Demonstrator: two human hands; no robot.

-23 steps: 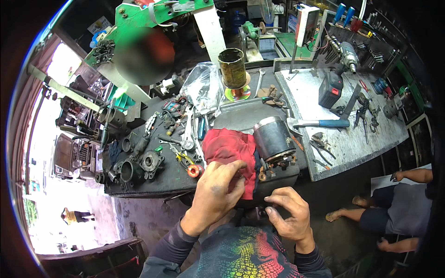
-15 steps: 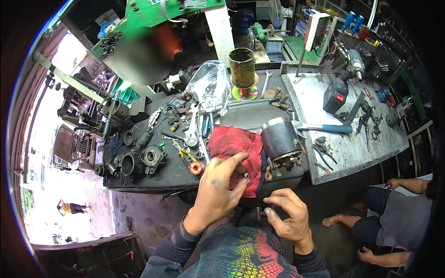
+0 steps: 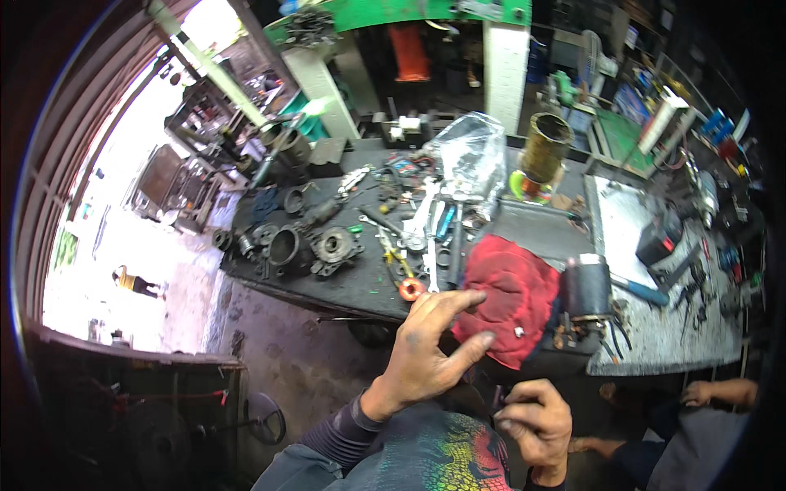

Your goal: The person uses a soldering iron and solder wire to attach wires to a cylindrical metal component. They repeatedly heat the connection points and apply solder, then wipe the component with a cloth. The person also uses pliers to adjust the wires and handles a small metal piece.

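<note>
Red cloth (image 3: 514, 295), black cylinder (image 3: 588, 288), blue handle (image 3: 643, 290), dark shirt (image 3: 409, 450) with green-yellow-red scale pattern

The red cloth (image 3: 512, 286) lies low and can be crossed from above, a small white piece (image 3: 519, 332) sitting toward its near side. The left hand (image 3: 434, 340) blocks its near left edge; a gap separates it from the right hand (image 3: 536, 421). On the right, a black cylindrical housing (image 3: 588, 286) bars sideways passage. Left, wrenches (image 3: 422, 214), pliers (image 3: 397, 258) and castings (image 3: 288, 248) crowd the worktop (image 3: 360, 282), though its near edge offers a bare strip. Beyond the cloth, a dark flat panel (image 3: 540, 229) is open, limited farther off by a plastic bag (image 3: 471, 155) and brown cylinder (image 3: 544, 149).
</note>
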